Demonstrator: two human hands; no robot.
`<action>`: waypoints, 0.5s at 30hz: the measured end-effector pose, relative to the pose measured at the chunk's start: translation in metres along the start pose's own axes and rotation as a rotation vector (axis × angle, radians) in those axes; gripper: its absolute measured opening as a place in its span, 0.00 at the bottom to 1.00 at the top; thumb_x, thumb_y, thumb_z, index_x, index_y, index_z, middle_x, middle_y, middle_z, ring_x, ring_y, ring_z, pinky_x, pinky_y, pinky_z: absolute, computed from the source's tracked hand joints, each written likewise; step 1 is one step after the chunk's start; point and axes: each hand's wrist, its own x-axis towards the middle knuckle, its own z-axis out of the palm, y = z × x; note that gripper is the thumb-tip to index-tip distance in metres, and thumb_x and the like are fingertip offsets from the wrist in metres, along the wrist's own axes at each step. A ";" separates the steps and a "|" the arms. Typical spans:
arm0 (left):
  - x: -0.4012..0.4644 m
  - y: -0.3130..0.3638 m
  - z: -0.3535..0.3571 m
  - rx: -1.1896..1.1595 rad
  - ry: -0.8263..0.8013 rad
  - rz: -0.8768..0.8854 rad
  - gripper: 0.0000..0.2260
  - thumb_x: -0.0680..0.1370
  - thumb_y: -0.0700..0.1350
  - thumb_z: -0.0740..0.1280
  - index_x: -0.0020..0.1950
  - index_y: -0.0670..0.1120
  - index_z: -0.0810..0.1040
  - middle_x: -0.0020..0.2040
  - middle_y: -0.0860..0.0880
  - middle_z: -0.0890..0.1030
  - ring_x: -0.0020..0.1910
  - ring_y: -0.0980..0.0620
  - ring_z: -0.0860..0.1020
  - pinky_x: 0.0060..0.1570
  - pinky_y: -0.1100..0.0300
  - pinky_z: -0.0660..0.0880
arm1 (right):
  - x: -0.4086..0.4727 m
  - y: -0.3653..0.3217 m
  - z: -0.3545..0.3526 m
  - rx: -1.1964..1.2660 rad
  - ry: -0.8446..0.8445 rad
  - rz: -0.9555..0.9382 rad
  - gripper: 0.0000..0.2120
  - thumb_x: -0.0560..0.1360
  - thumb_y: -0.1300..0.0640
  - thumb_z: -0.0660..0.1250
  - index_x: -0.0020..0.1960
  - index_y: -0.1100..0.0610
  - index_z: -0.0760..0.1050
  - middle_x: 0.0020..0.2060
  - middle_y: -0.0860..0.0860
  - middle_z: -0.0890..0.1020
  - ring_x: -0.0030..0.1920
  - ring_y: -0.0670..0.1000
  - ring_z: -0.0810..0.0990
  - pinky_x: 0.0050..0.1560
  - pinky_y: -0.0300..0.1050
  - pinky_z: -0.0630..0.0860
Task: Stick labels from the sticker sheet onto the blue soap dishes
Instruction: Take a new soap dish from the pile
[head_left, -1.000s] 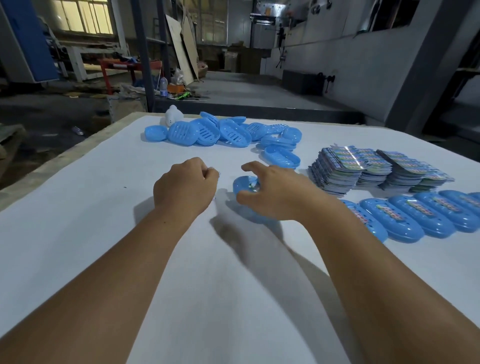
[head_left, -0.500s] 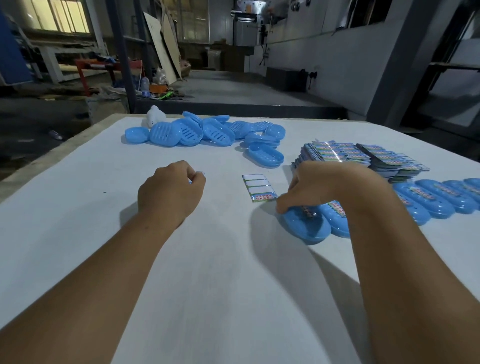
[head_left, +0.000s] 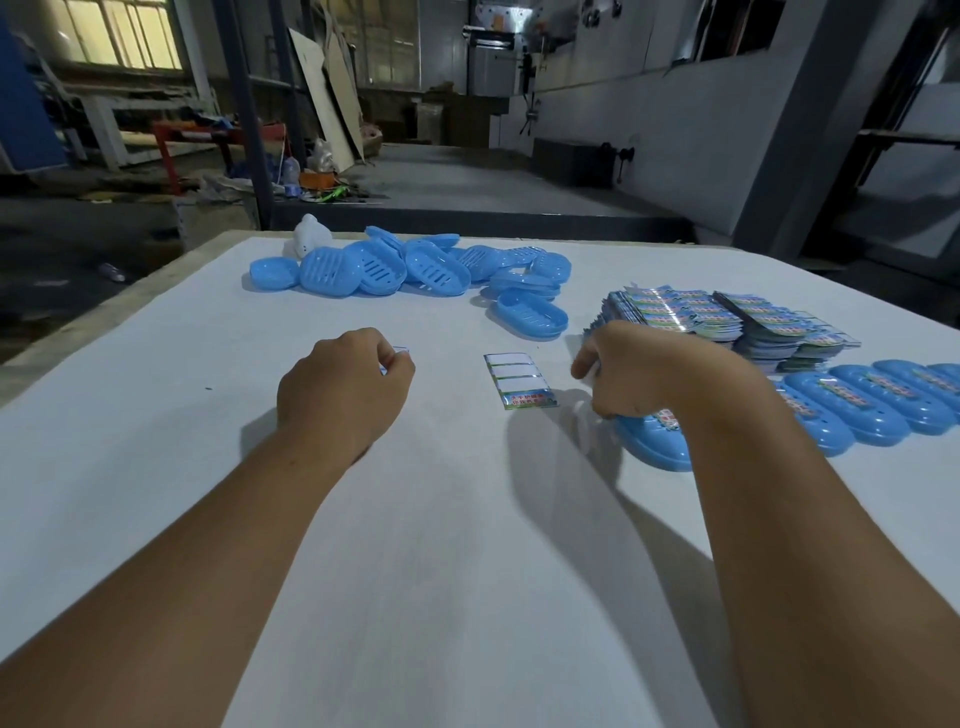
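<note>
Step in hand, judged: a just-labelled blue oval plastic soap dish (head_left: 652, 447) is being set at the near end of the finished row on the white-covered counter (head_left: 415, 571). The right hand (head_left: 631, 376) sits on top of that dish with fingers curled down; whether it grips the dish or only presses it cannot be told. The left hand (head_left: 345, 387) rests on the counter well apart from the right, fingers curled, pinching a small pale scrap, apparently a peeled label or backing piece; too small to be sure.

The white sticker sheet with one colourful label left (head_left: 521, 381) lies flat between the hands, three slots bare.

Next move likely calls for a fresh dish from the far pile of unlabelled blue slotted soap dishes (head_left: 410, 267) and peeling that last label.

Counts: labelled dishes in the row, about five visible, with the row cut off at the right edge. Pile: roughly ten, overlapping, not exact. Stacks of printed sticker sheets (head_left: 727, 317): two. Loose sheet: one. White plastic object (head_left: 310, 240) behind the pile: one.
</note>
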 end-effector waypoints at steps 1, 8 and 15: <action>0.000 0.000 0.000 -0.003 -0.002 0.001 0.11 0.80 0.55 0.61 0.48 0.51 0.79 0.47 0.52 0.85 0.44 0.49 0.77 0.40 0.57 0.67 | 0.002 -0.002 0.001 0.031 0.024 -0.013 0.18 0.70 0.63 0.65 0.59 0.60 0.80 0.55 0.60 0.83 0.56 0.61 0.82 0.58 0.58 0.80; -0.003 -0.001 0.000 -0.040 0.011 0.018 0.11 0.80 0.56 0.61 0.43 0.52 0.76 0.44 0.52 0.83 0.41 0.48 0.76 0.39 0.57 0.68 | 0.038 -0.032 0.022 0.185 0.296 -0.181 0.27 0.79 0.55 0.63 0.77 0.52 0.63 0.74 0.52 0.70 0.69 0.57 0.71 0.63 0.50 0.70; -0.005 0.002 0.000 -0.062 -0.022 0.038 0.16 0.81 0.60 0.60 0.40 0.51 0.74 0.38 0.52 0.80 0.39 0.47 0.77 0.40 0.56 0.70 | 0.069 -0.042 0.049 0.062 0.177 -0.114 0.21 0.84 0.49 0.51 0.74 0.53 0.68 0.75 0.59 0.65 0.71 0.63 0.66 0.67 0.53 0.65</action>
